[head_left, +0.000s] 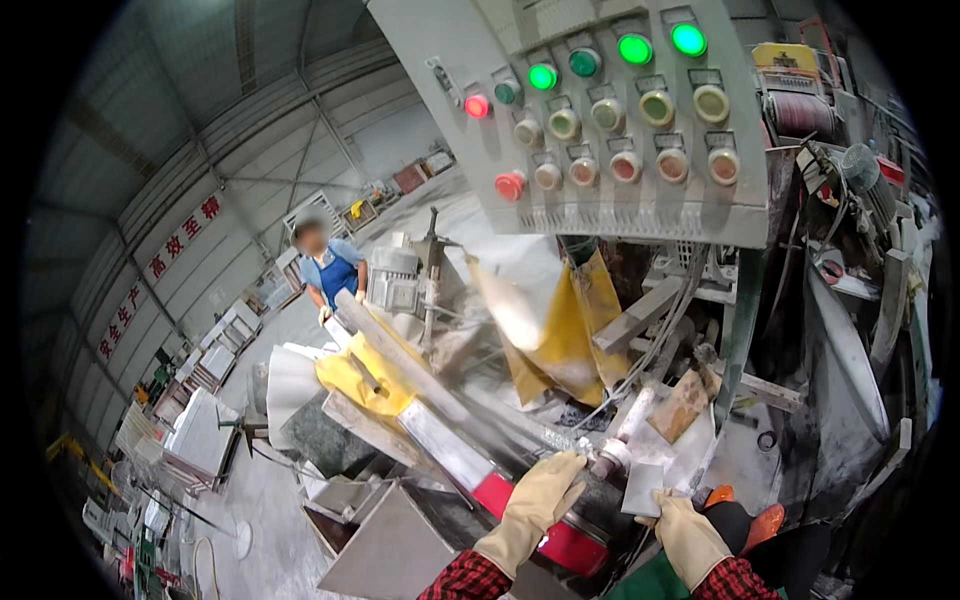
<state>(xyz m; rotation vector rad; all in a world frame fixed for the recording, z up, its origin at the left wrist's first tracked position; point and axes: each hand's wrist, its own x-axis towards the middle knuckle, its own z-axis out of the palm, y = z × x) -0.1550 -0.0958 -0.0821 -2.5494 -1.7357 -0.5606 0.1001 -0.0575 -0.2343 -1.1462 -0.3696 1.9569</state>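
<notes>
My left hand (535, 503), in a cream glove, reaches over the red end (575, 546) of the machine's long bed. Its fingers are stretched out and it holds nothing I can see. Just beyond the fingertips is a metal pipe fitting (608, 458); whether they touch it I cannot tell. My right hand (690, 535), gloved alike, pinches the lower edge of a flat pale grey piece (645, 489), like a small slab or tile. Behind that piece leans a brown-stained board (685, 405). White strips (445, 440) lie along the bed leading away to the left.
A control panel (610, 120) with lit green and red buttons hangs overhead. Yellow flaps (575, 330) and a motor (393, 278) stand beyond the bed. A person in a blue apron (338, 276) is at its far end. Orange shoes (765, 525) show at my right.
</notes>
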